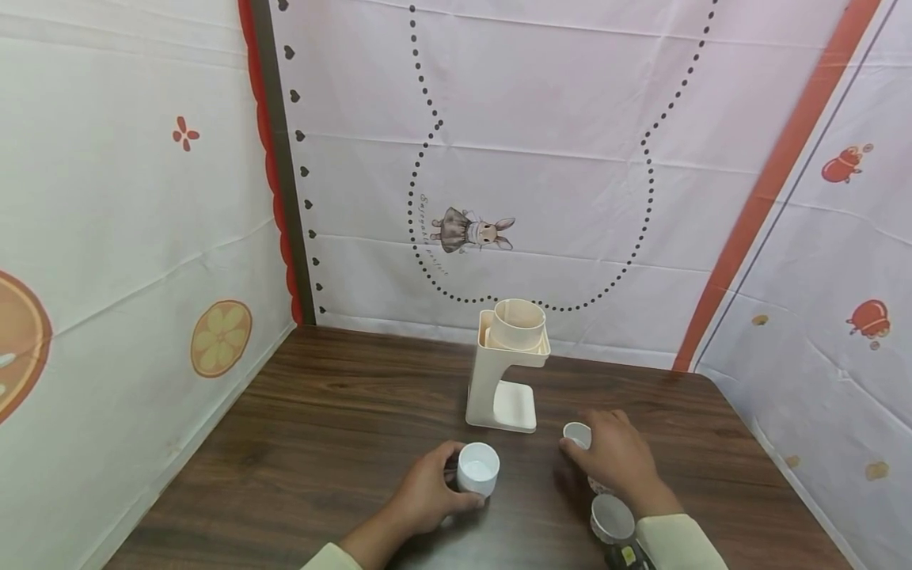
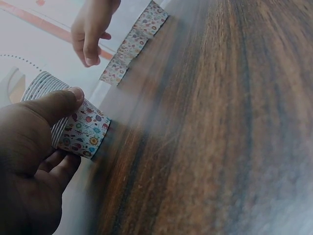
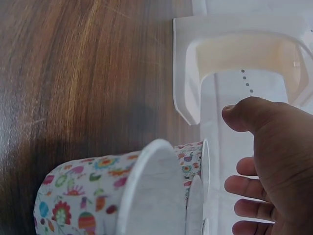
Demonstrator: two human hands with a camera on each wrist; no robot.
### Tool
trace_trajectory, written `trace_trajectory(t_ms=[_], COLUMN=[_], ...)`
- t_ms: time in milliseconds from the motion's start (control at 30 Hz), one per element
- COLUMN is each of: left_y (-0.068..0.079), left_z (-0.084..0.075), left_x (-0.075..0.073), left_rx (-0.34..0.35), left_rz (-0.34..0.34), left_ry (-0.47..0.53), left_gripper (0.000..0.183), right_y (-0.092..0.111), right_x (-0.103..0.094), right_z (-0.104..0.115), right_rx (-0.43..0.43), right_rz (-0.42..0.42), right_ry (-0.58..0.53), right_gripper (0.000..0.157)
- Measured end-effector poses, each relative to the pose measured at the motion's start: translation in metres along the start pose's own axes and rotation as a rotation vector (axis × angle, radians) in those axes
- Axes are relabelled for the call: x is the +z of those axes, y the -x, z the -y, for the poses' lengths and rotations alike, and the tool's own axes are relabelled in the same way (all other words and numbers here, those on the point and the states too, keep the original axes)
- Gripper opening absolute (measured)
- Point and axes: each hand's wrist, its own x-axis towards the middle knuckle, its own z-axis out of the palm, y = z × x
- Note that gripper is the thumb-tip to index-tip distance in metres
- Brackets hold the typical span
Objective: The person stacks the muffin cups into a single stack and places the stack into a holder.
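My left hand [image 1: 431, 491] grips a stack of paper cups [image 2: 83, 128], thumb on one side and fingers on the other. The cups carry a colourful flower print, and their nested white rims show in the left wrist view. My right hand [image 1: 620, 455] hovers by a row of three single paper cups on the table. In the head view it overlaps the far cup [image 1: 574, 432] and partly hides the middle one [image 1: 598, 486]. The near cup [image 1: 612, 520] stands by the right wrist. The right wrist view shows that hand's fingers [image 3: 244, 185] apart with nothing between them.
A cream stand [image 1: 488, 380] with a round open holder [image 1: 518, 323] on top and a flat base [image 1: 514, 405] stands behind the hands, between them. The dark wood table [image 1: 321, 443] is bounded by printed cloth walls [image 1: 570, 182] at the back and sides.
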Motion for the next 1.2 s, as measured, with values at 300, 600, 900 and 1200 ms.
trace_trajectory(t_ms=[300,600,900,1200], left_y=[0.001,0.001,0.002,0.001], left_z=[0.001,-0.001,-0.002,-0.001], left_x=[-0.001,-0.001,-0.001,0.0], left_rx=[0.002,0.0,0.004,0.005], left_rz=[0.002,-0.006,-0.004,-0.003], left_ry=[0.0,-0.056,-0.034,0.004], left_gripper=[0.067,0.067,0.067,0.067], right_y=[-0.004,-0.005,-0.005,-0.006], right_x=[0.006,0.011,0.016,0.015], right_z=[-0.003,-0.007,-0.01,-0.01], right_rx=[0.018,0.037,0.042,0.042], right_rz=[0.018,0.045,0.061,0.043], right_ry=[0.009,0.003,0.01,-0.01], right_gripper=[0.063,0.066,0.063,0.063])
